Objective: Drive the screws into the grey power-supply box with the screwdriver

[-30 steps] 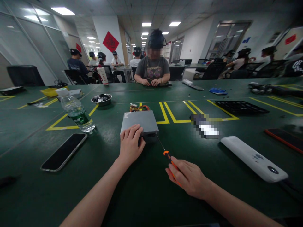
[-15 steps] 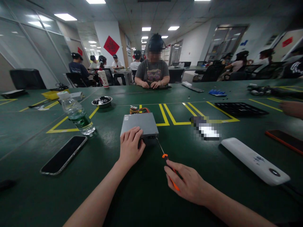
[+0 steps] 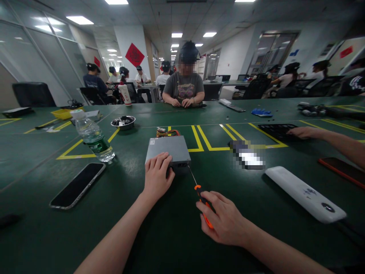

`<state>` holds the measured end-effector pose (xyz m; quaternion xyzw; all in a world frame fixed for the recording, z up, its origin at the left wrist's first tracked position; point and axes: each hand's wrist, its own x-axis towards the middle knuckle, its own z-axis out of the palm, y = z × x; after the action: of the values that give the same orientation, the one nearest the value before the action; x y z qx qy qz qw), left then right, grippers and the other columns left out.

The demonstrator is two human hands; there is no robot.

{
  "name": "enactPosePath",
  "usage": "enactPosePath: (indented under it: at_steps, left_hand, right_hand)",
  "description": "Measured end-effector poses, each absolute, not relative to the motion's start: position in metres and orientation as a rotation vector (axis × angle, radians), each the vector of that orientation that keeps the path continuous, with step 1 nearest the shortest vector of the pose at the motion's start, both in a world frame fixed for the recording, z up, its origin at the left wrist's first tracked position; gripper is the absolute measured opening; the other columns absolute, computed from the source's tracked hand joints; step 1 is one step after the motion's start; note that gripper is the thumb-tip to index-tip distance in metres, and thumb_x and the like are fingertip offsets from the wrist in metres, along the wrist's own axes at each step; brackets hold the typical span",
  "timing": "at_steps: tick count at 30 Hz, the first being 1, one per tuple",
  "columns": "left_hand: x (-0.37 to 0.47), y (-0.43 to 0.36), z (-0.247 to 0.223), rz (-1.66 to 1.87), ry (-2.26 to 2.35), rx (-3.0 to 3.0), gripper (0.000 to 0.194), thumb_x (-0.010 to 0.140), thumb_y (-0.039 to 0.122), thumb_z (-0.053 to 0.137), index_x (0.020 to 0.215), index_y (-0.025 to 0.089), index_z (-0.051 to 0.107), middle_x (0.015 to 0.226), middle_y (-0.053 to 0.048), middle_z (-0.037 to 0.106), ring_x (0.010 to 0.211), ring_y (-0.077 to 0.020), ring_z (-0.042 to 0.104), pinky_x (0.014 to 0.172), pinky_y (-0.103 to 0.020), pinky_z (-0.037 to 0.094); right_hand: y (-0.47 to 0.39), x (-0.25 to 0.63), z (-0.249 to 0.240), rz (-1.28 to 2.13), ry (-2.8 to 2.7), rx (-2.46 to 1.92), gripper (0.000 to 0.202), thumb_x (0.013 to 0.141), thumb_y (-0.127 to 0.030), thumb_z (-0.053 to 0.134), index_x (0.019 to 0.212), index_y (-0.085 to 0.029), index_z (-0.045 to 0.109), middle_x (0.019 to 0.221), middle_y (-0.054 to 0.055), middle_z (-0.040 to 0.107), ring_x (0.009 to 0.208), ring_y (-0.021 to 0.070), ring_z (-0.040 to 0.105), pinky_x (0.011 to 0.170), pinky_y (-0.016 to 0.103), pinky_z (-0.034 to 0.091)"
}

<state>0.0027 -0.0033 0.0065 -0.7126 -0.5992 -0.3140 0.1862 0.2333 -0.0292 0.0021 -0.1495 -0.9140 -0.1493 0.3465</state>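
Observation:
A grey metal box [image 3: 171, 146] with coloured cables [image 3: 168, 132] at its back lies on the green table [image 3: 114, 224]. My left hand [image 3: 158, 175] rests on its front left part, fingers on the top and thumb at the front face, gripping it. My right hand [image 3: 224, 217] is closed around the orange and black handle of a screwdriver [image 3: 207, 217]. The screwdriver's thin shaft points up and left, and its tip is at the box's front right corner. Whether the tip sits in a screw is too small to tell.
Left: a phone [image 3: 78, 185], a water bottle [image 3: 95, 139] and a metal bowl [image 3: 123, 122]. Right: a lit phone [image 3: 251, 158], a white device [image 3: 306, 194], an orange-edged phone [image 3: 342, 171] and a black tray [image 3: 275, 131] with another person's hand [image 3: 306, 132]. A person [image 3: 184, 89] sits opposite.
Another person's hand has reached in from the right to the black tray. My right hand has shifted slightly on the screwdriver handle. My left hand and the box look unmoved.

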Motion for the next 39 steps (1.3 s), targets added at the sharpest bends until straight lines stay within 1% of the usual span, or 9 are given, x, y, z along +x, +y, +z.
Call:
enactPosePath:
  at_steps: [6,9,12,16,21,25,28,34,39]
  left_hand:
    - [0.003,-0.004,0.008,-0.884,-1.686,-2.005,0.032,0.080,0.021,0.049,0.112,0.022,0.049,0.120,-0.008,0.055,0.114,-0.0241,0.046,0.092,-0.042,0.032]
    - [0.004,-0.005,0.008,-0.887,-1.697,-2.005,0.032,0.081,0.023,0.049,0.113,0.023,0.049,0.122,-0.008,0.054,0.115,-0.0242,0.045,0.093,-0.042,0.032]
    - [0.004,-0.005,0.008,-0.877,-1.711,-2.004,0.033,0.082,0.025,0.048,0.114,0.023,0.049,0.123,-0.008,0.054,0.116,-0.0243,0.045,0.094,-0.042,0.031]
    - [0.004,-0.006,0.008,-0.865,-1.723,-2.005,0.033,0.082,0.026,0.047,0.115,0.023,0.049,0.123,-0.008,0.053,0.117,-0.0238,0.045,0.094,-0.041,0.031]
    - [0.003,-0.005,0.007,-0.872,-1.714,-2.002,0.033,0.082,0.026,0.047,0.115,0.023,0.049,0.123,-0.008,0.053,0.117,-0.0239,0.044,0.093,-0.041,0.032]
    - [0.003,-0.005,0.007,-0.874,-1.707,-2.006,0.033,0.082,0.025,0.048,0.114,0.023,0.049,0.123,-0.008,0.053,0.116,-0.0239,0.045,0.093,-0.041,0.032]
    - [0.003,-0.005,0.007,-0.870,-1.708,-2.010,0.032,0.082,0.026,0.048,0.114,0.023,0.049,0.123,-0.008,0.053,0.116,-0.0239,0.045,0.093,-0.041,0.032]
    - [0.003,-0.005,0.008,-0.880,-1.697,-2.009,0.033,0.081,0.025,0.048,0.114,0.022,0.049,0.122,-0.008,0.054,0.116,-0.0241,0.045,0.092,-0.041,0.032]
    - [0.003,-0.005,0.007,-0.880,-1.701,-2.009,0.033,0.081,0.025,0.048,0.114,0.023,0.049,0.123,-0.008,0.053,0.116,-0.0243,0.045,0.093,-0.041,0.032]
  right_hand:
    - [-0.026,0.238,0.002,-0.568,-2.321,-0.339,0.016,0.080,-0.013,0.056,0.095,-0.014,0.059,0.092,0.014,0.062,0.078,0.0169,0.061,0.070,0.030,0.051]
    - [-0.026,0.238,0.006,-0.578,-2.300,-0.377,0.009,0.083,-0.022,0.057,0.088,-0.016,0.059,0.087,0.013,0.062,0.077,0.0171,0.060,0.068,0.030,0.051]
    - [-0.029,0.236,0.009,-0.530,-2.329,-0.376,0.022,0.086,-0.032,0.049,0.090,-0.013,0.058,0.092,0.016,0.060,0.087,0.0222,0.059,0.069,0.034,0.052]
    - [-0.032,0.233,0.006,-0.450,-2.347,-0.388,0.025,0.082,-0.022,0.042,0.096,-0.009,0.057,0.095,0.018,0.057,0.091,0.0236,0.057,0.071,0.035,0.052]
    - [-0.029,0.237,-0.001,-0.518,-2.338,-0.281,0.022,0.078,-0.012,0.055,0.099,-0.013,0.056,0.099,0.016,0.056,0.082,0.0195,0.058,0.071,0.032,0.051]
    - [-0.026,0.240,0.000,-0.531,-2.310,-0.314,0.016,0.079,-0.020,0.061,0.094,-0.015,0.058,0.095,0.015,0.057,0.080,0.0190,0.058,0.069,0.032,0.051]
    - [-0.027,0.239,0.004,-0.485,-2.312,-0.328,0.018,0.083,-0.026,0.054,0.095,-0.013,0.056,0.094,0.015,0.057,0.088,0.0224,0.058,0.071,0.036,0.052]
    - [-0.030,0.238,0.004,-0.493,-2.383,-0.263,0.022,0.081,-0.014,0.052,0.103,-0.012,0.056,0.107,0.019,0.057,0.089,0.0206,0.060,0.074,0.033,0.052]
    - [-0.028,0.239,0.003,-0.529,-2.309,-0.300,0.017,0.078,-0.019,0.062,0.095,-0.016,0.058,0.104,0.015,0.059,0.081,0.0165,0.060,0.073,0.029,0.052]
